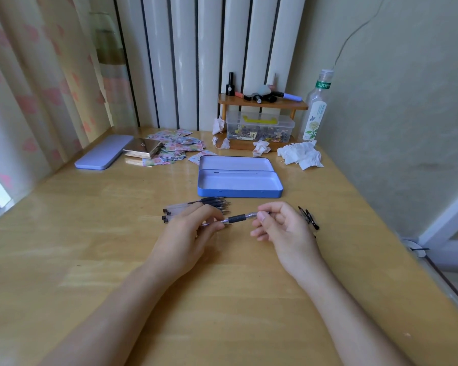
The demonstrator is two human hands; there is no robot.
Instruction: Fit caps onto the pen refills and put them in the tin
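Refill (pixel 237 218) hangs over the bench (pixel 90 260), pinched at each end by left fingers (pixel 217 225) and right fingers (pixel 262 215); light, stiff, slick, best held at its rubber grip.

The near worktop (pixel 222 299) is lying bare, so hands are having lots of room there. The open tin (pixel 239 180) is sitting just behind both hands with nothing over it. A row of pens (pixel 196 207) is lying between the left hand (pixel 188 233) and the tin. Black caps (pixel 309 217) are lying just right of the right hand (pixel 280 228). Crumpled tissues (pixel 300 154) are crowding the far right corner.
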